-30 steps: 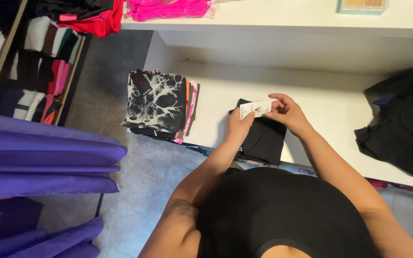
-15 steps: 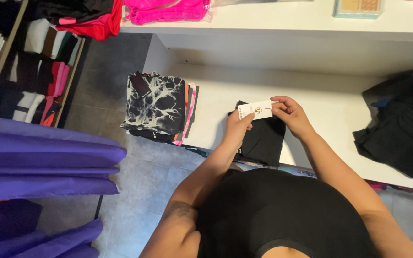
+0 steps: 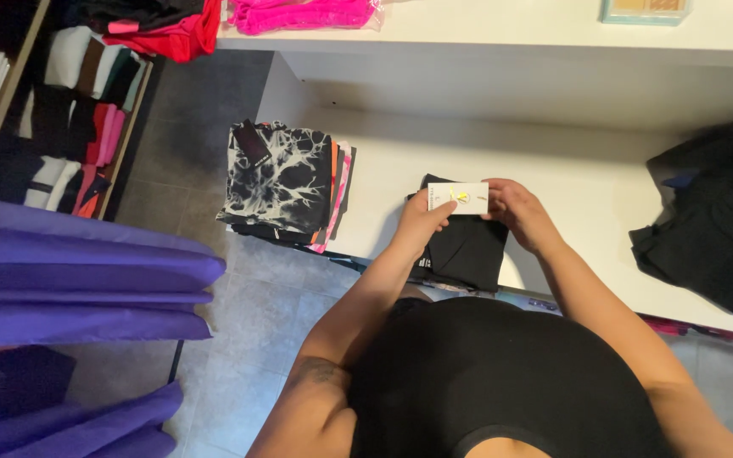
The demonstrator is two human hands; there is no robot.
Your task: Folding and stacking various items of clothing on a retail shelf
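A small white paper tag (image 3: pixel 458 198) with a yellow mark is held at both ends above a folded black garment (image 3: pixel 467 248). My left hand (image 3: pixel 420 224) pinches the tag's left end, and my right hand (image 3: pixel 519 214) pinches its right end. The black garment lies on the lower white shelf (image 3: pixel 579 182), and the tag appears attached to its top edge. Both forearms reach in from below, over my black top.
A stack of folded clothes topped by a black-and-white tie-dye piece (image 3: pixel 280 180) sits left of the garment. A dark heap of clothing (image 3: pixel 714 216) lies at the right. Pink (image 3: pixel 307 13) and red (image 3: pixel 167 30) garments rest on the upper shelf. Purple fabric (image 3: pixel 78 276) hangs at the left.
Both hands and the tag have held nearly still over the black garment; only the camera view shifted slightly.
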